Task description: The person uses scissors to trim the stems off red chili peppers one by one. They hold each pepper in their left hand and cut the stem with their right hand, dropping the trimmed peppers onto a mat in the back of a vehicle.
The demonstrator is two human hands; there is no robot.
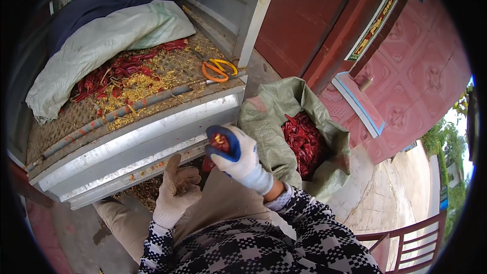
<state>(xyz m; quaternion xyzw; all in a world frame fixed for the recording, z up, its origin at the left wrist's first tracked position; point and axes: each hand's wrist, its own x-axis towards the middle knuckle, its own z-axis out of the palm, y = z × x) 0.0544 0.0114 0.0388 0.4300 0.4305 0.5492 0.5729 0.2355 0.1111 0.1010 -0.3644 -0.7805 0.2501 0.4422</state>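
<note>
My right hand (240, 155), in a white glove with a blue coated palm, is closed around dried red chilies (220, 142), their cut ends and yellow seeds showing. Lower and to the left, my left hand (177, 193) wears a pale, stained knit glove; its thumb and fingers are apart with nothing between them. A green woven sack (266, 122) stands open to the right of my right hand, with many red chili pieces (303, 142) inside. On the cart bed ahead lie whole dried chilies (114, 76), scattered yellow seeds (134, 94) and orange-and-yellow-handled scissors (219, 70).
A white woven sack (116, 28) and dark cloth (109, 0) cover the back of the bed. Its metal tailgate (142, 157) hangs before my knees. Beyond the green sack are a red door (304, 20) and pink tiled wall (406, 66). A wooden railing (411, 243) stands lower right.
</note>
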